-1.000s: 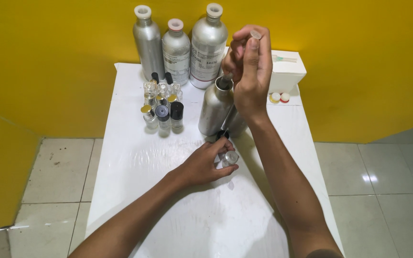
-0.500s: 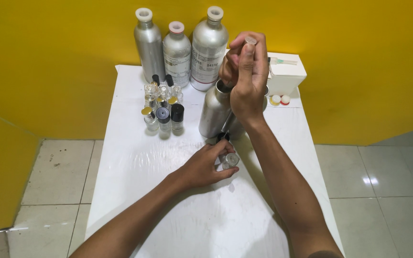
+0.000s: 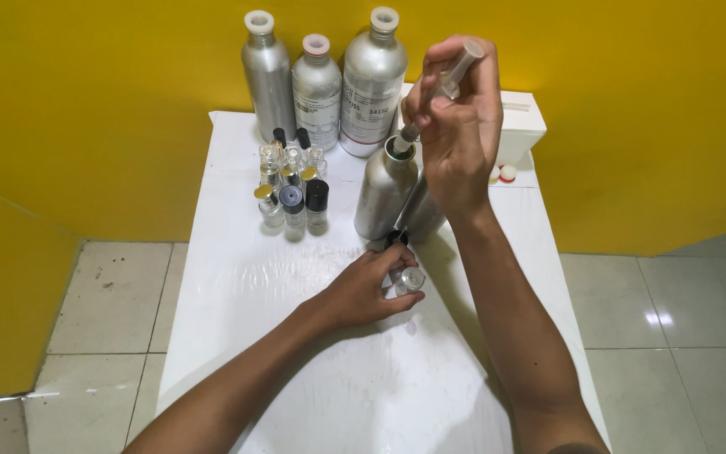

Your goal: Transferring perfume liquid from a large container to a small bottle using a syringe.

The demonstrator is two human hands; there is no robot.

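- Right hand (image 3: 457,126) up high, its grip closed tight on a clear plastic syringe (image 3: 451,77), thumb side at the plunger end, the barrel slanting down to the left.
- The syringe's dark tip sits right in the open mouth of a brushed metal bottle (image 3: 384,192), standing uncapped on the tabletop (image 3: 237,269). What the bottle contains can't be seen; its wall is opaque.
- Whether any liquid is in the syringe barrel is hard to tell; the fingers cover most of it.
- Left hand (image 3: 365,288) low on the tabletop, fingers curled in a closed grip round a small clear glass vial (image 3: 409,280), just in front of the open bottle. The vial is open at the top and its contents are too small to make out.
- A small black cap (image 3: 395,238) peeks out just above the left fingers, partly hidden.
- Left of the open bottle, a cluster of little glass bottles (image 3: 293,185), some with black caps, one gold, one grey; a few show a yellowish tint inside.
- At the back, three tall aluminium bottles (image 3: 319,88) with white stoppers, matte silver, two with paper labels.
- A white box (image 3: 521,126) behind the right hand, mostly blocked by it, with small round caps (image 3: 502,173) beside it.
- The tabletop is covered in white, slightly wrinkled and glossy, and its near end is cut off by the frame edge.
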